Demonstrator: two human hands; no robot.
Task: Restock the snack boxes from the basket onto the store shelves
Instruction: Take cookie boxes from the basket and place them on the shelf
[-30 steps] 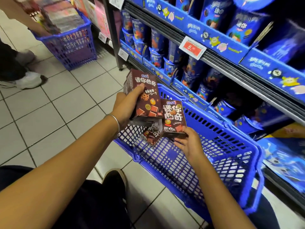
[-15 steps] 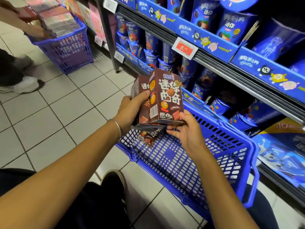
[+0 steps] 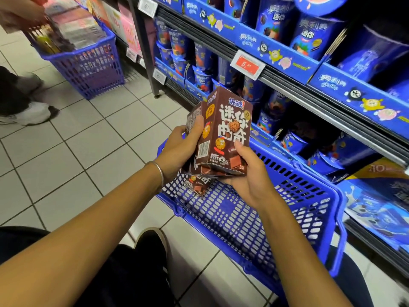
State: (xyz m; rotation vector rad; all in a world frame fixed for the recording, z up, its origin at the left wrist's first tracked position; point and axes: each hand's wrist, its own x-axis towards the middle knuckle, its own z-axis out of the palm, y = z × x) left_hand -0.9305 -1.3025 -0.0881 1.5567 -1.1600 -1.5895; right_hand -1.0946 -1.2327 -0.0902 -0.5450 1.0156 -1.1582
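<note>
Left grip [image 3: 179, 149] clamps upright brown boxes [image 3: 228, 129], thumb across their side. Right grip [image 3: 250, 173] curls under their base, thumb on the front face. Just below both, a loose box [image 3: 199, 185] lies in the basket [image 3: 309, 196]; shelves [image 3: 309, 98] stand rightward.

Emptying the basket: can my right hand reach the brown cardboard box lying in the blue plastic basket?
Probably not yet: the right hand grips an upright brown cardboard box, right above the lying box.

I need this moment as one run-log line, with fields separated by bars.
left hand: grips stack of brown boxes | right hand: holds front box | basket: another box inside | shelves: no brown box visible
</note>
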